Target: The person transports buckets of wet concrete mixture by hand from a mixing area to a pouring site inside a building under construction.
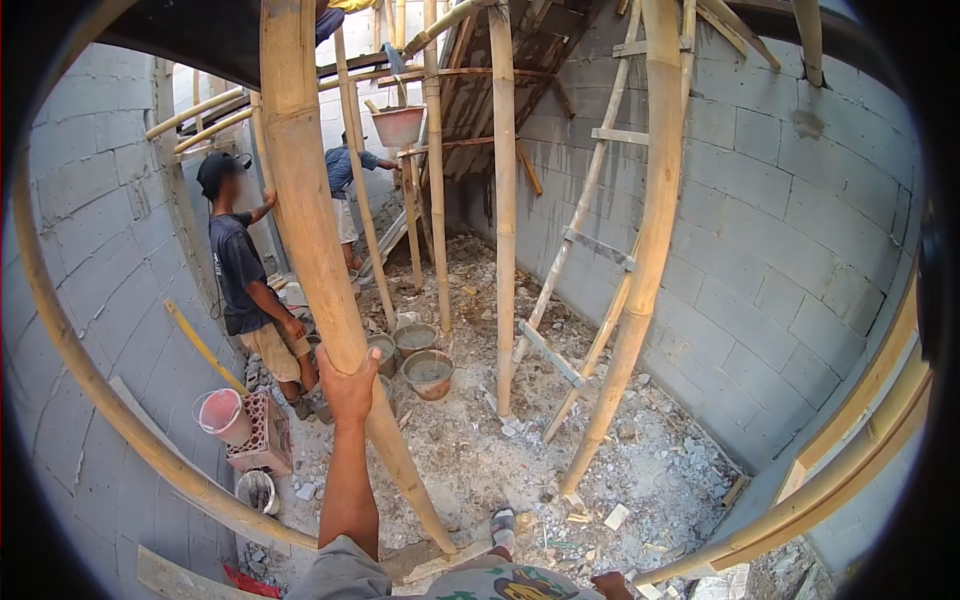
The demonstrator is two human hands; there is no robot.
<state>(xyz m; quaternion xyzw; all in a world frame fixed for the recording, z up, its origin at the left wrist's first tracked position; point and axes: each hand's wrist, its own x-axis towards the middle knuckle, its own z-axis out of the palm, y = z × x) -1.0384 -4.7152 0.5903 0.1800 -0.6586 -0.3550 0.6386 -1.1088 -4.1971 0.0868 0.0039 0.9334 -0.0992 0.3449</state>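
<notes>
My left hand (350,388) is wrapped round a thick bamboo pole (300,170) that leans across the view in front of me, its lower end near the ground by my foot. The thumb lies over the near side; the other fingers are partly behind the pole. At the bottom edge, my right hand (611,586) shows only in part, low beside my shirt, and its fingers cannot be made out. Beyond the pole, buckets filled with grey wet mix (428,373) stand on the rubble floor.
One person (240,255) in a dark cap stands left, a hand on another pole; a second (345,185) bends farther back. A bucket (398,125) hangs from above. Bamboo props, a wooden ladder (570,235), block walls, a pink bucket (225,417) and a red crate (265,435) stand around.
</notes>
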